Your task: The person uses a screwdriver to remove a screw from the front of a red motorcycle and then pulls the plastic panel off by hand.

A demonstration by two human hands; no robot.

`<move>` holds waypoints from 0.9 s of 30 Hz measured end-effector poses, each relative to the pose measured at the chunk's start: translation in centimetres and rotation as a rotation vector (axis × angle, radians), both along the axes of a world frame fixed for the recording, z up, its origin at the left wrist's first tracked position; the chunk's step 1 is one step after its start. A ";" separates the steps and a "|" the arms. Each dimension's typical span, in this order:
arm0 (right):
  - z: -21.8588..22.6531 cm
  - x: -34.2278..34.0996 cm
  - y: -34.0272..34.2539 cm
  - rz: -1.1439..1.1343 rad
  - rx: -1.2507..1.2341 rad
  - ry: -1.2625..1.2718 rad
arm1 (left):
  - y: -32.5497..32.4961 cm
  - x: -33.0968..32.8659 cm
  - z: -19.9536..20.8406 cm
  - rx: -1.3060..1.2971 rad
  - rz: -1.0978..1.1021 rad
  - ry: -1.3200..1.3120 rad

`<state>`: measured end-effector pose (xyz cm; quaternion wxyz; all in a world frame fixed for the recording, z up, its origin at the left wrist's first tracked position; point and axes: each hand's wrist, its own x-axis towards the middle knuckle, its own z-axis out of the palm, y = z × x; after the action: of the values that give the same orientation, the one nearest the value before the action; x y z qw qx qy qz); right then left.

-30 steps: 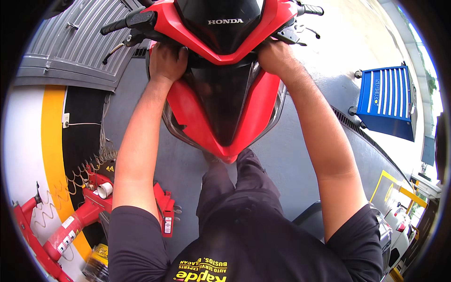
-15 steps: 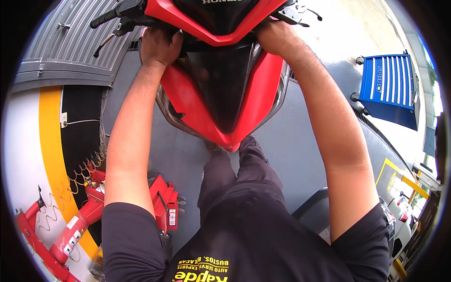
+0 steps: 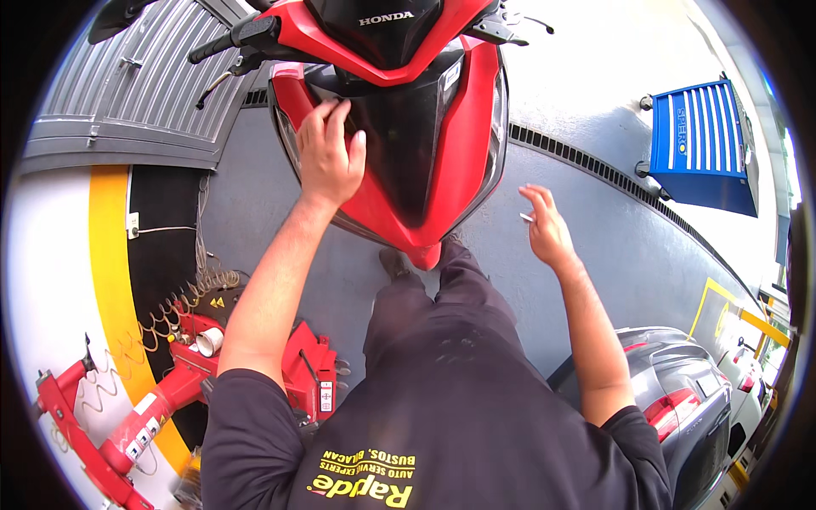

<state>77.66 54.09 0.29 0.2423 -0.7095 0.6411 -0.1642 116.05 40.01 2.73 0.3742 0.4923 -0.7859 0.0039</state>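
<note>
The red and black front of a scooter (image 3: 391, 161) stands facing me, its black centre panel between two red side panels. My left hand (image 3: 331, 160) is over the left side of that front, fingers apart with nothing in them; whether the fingertips touch the panel I cannot tell. To the right of the scooter, clear of it, my right hand (image 3: 548, 229) is in the air with thumb and fingers apart. A small whitish spot shows by its thumb, either a nail or a tiny thing. Above, the handlebar grip (image 3: 212, 48) and brake lever (image 3: 212, 89) stick out at the left.
A blue tool cabinet (image 3: 701, 153) on casters stands at the right, beyond a dark floor grate (image 3: 578, 157). Red workshop equipment (image 3: 170, 391) with a coiled hose is at the lower left. A grey car (image 3: 688, 399) is behind me at the right, and a metal shutter (image 3: 127, 102) at the upper left.
Both hands have come away from under the scooter's upper front. My left hand moved down and right over the front panel; my right hand dropped down and off to the right side.
</note>
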 end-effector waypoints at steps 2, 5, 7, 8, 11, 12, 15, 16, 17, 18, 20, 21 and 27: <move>-7.8 -5.1 10.6 -0.151 0.177 -0.128 | 5.9 -1.5 -1.0 0.149 0.011 0.058; -16.2 -10.9 29.0 -0.920 0.829 -0.418 | 14.1 -4.9 -3.2 0.413 0.072 0.208; -16.5 -13.2 37.5 -1.079 1.177 -0.296 | 18.9 -7.6 -5.8 0.593 0.215 0.368; -17.4 -14.3 42.3 -1.108 1.253 -0.313 | 19.4 -10.3 -6.9 0.674 0.245 0.492; -21.5 -19.5 49.6 -1.009 1.305 -0.389 | 16.9 -15.7 -6.5 0.976 0.630 0.857; -24.0 -23.2 49.5 -0.915 1.260 -0.404 | 16.0 -15.2 -6.1 1.012 0.777 1.003; -26.5 -26.9 41.5 -0.817 1.133 -0.506 | 13.5 -15.8 -6.5 1.007 0.968 1.390; -21.8 -24.3 32.4 -0.797 1.154 -0.523 | 13.1 -14.8 -8.2 0.927 0.947 1.479; -19.4 -26.5 27.2 -0.875 1.066 -0.551 | 12.2 -14.3 -9.7 0.897 0.918 1.643; -18.4 -29.7 23.7 -0.889 0.926 -0.577 | 10.7 -15.7 -9.0 0.913 0.837 1.731; -15.1 -34.2 16.2 -0.827 0.715 -0.598 | 9.5 -16.8 -6.6 0.879 0.738 1.920; -13.1 -36.1 13.3 -0.788 0.620 -0.575 | 9.3 -17.6 -4.7 0.824 0.906 1.883; -9.3 -44.5 8.1 -0.839 0.480 -0.687 | 9.0 -16.0 -3.9 0.779 1.355 1.863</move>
<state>33.18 62.20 -9.00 0.5040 -0.2272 0.7707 -0.3168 100.05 49.06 -1.17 0.5447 0.6969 0.2518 -0.3928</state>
